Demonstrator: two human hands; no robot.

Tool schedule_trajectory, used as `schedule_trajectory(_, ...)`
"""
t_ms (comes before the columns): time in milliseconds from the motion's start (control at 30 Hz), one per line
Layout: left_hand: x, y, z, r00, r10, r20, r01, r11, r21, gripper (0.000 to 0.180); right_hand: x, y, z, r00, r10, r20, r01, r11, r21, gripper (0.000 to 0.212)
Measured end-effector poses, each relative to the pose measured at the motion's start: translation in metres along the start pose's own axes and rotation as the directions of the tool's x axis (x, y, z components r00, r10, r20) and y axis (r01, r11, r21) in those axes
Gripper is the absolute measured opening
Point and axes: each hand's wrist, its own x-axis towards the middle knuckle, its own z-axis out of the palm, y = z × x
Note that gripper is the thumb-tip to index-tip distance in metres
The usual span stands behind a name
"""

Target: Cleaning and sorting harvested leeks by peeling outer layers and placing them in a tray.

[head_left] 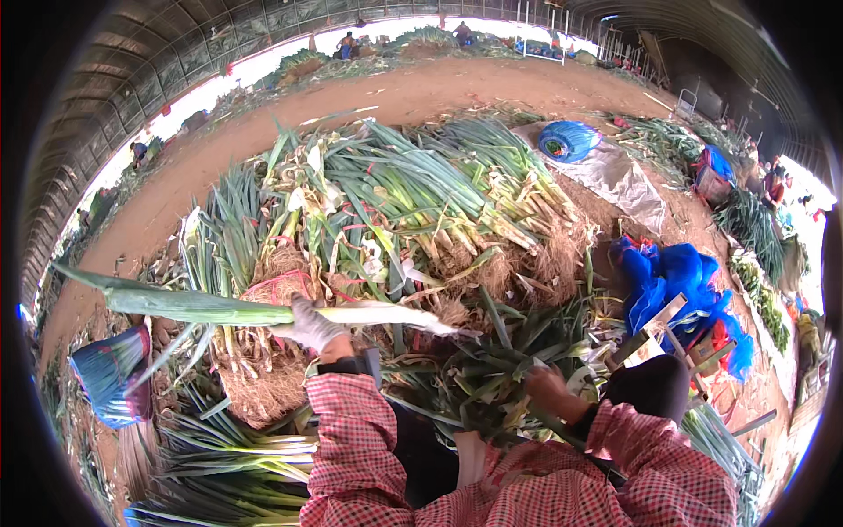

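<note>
My left hand (316, 327), in a pale glove, is closed round the shaft of a long green onion (378, 316). The onion lies almost level, its green leaves to the left and its white root end to the right. My right hand (553, 393) is low over a heap of loose green leaves (492, 386), to the right of the white end and apart from it. Motion blurs its fingers, so what they do is unclear. Beyond my hands lies a large pile of untrimmed green onions (421, 184) with brown, stringy roots, some tied with red bands.
Cleaned onions (237, 452) lie at the lower left, near a blue-wrapped bundle (112, 373). Blue netting (676, 281) and a wooden frame (650, 329) are by my right knee. A blue net roll (569, 140) rests on a pale sheet (615, 180). Other people (347, 46) are far off.
</note>
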Motion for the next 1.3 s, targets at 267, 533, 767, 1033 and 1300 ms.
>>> schedule_trajectory(267,-0.083,-0.068,-0.018,0.794,-0.459,0.399,0.502,0.865,-0.005,0.051,0.136,-0.133,-0.076,0.754,-0.147,-0.64,0.153,0.987,-0.046,0.055)
schedule_trajectory(533,-0.034,-0.037,-0.03,0.222,-0.43,0.875,0.868,0.496,0.024,0.046,0.149,-0.128,-0.1,0.961,-0.276,-0.015,0.21,0.694,0.689,0.039)
schedule_trajectory(767,-0.011,-0.007,-0.02,0.183,-0.271,0.945,0.876,0.482,-0.032,0.065,0.097,-0.129,-0.099,0.935,-0.334,-0.119,0.259,0.414,0.873,0.042)
schedule_trajectory(1033,-0.02,-0.057,-0.03,0.48,-0.679,0.555,0.749,0.647,0.144,0.059,0.082,-0.127,-0.108,0.886,-0.128,-0.446,0.35,0.815,0.461,0.019)
schedule_trajectory(1300,-0.005,-0.038,-0.019,0.535,-0.499,0.681,0.702,0.712,-0.03,0.045,0.061,-0.117,-0.129,0.761,-0.26,-0.595,0.562,0.722,0.403,0.015)
